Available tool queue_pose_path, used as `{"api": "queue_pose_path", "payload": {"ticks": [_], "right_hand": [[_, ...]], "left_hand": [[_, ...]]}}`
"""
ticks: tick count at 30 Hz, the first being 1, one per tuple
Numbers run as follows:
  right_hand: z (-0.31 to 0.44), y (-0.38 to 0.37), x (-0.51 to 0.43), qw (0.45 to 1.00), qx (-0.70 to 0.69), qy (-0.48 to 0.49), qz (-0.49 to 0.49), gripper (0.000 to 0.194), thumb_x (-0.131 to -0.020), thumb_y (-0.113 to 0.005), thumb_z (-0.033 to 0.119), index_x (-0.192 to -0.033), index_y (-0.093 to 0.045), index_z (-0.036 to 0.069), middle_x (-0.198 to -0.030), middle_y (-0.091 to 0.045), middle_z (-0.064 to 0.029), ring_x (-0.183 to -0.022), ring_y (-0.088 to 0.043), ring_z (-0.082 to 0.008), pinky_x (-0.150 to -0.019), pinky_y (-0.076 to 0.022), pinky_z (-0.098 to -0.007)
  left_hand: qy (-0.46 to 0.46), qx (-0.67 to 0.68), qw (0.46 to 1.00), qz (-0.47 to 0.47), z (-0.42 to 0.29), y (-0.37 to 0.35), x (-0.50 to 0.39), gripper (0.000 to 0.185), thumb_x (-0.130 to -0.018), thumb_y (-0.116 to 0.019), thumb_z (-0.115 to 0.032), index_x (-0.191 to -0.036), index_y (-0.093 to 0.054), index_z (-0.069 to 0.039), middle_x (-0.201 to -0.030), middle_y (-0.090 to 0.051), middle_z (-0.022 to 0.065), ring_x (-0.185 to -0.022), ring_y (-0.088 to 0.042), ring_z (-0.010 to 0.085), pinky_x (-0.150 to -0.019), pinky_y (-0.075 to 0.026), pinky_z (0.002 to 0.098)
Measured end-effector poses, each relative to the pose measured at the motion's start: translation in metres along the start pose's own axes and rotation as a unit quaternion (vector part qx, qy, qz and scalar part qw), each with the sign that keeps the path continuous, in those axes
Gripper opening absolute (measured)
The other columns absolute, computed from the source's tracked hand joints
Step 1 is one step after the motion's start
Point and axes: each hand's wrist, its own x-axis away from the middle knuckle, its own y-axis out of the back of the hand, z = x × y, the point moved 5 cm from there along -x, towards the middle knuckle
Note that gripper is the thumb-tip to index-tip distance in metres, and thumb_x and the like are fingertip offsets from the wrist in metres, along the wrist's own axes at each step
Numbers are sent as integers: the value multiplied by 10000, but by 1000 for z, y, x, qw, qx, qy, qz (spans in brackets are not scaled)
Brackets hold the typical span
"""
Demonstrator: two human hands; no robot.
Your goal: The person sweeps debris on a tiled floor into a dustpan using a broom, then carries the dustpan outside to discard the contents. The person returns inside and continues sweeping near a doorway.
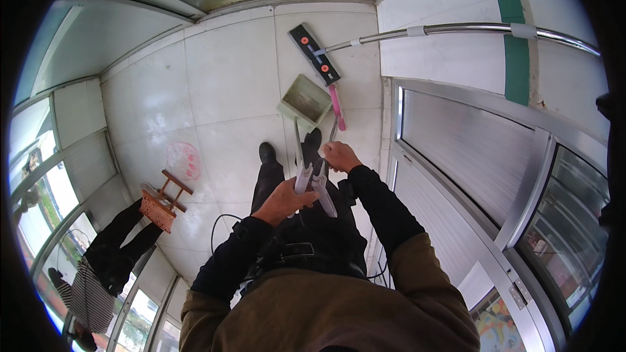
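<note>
Two long handles with pale plastic grips come together at my hands. My left hand (286,200) is closed around the pale grip (303,179) of the dustpan's handle, and its thumb reaches across to the second pale grip (323,189). My right hand (341,156) is closed on the other thin handle just beyond that grip. Down on the tiles by my shoes stands a greenish-grey plastic dustpan (289,106) with a box-shaped pan. Beside it lies the pink head of a broom (336,107), at the lower end of the handle in my right hand.
A flat mop head (332,76) with a steel pole (391,36) rests beyond the dustpan, the pole running right. At left are a small wooden stool (159,210), a pink-printed plastic bag (183,160) and a person in a striped top (93,298). An aluminium-framed door (455,176) stands right.
</note>
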Motion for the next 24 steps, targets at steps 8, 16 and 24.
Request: {"api": "queue_pose_path", "payload": {"ticks": [8, 16, 24], "right_hand": [[7, 2, -9, 989, 55, -28, -136, 312, -944, -508, 299, -878, -687, 52, -895, -691, -237, -867, -660, -450, -771, -527, -535], [31, 28, 6, 973, -43, -7, -226, 329, -961, -522, 336, -963, -707, 63, -876, -698, -231, -853, -672, -443, -760, -531, -516], [34, 57, 54, 919, -242, -38, -308, 311, -987, -577, 269, -1060, -682, -14, -718, -652, -149, -634, -653, -248, -604, -492, -386]], "left_hand": [[22, 57, 995, -83, 3, 0, -5, 303, -882, -736, -206, -1025, -655, 49, -814, -688, 73, -701, -670, 143, -617, -483, 264], [-34, 98, 991, -90, 0, -3, -14, 306, -863, -734, -217, -985, -675, 57, -805, -694, 75, -691, -658, 125, -639, -507, 248], [-26, 144, 987, -70, -14, 4, -14, 344, -884, -733, -245, -1057, -664, 44, -891, -697, 81, -788, -690, 176, -747, -536, 297]]}}
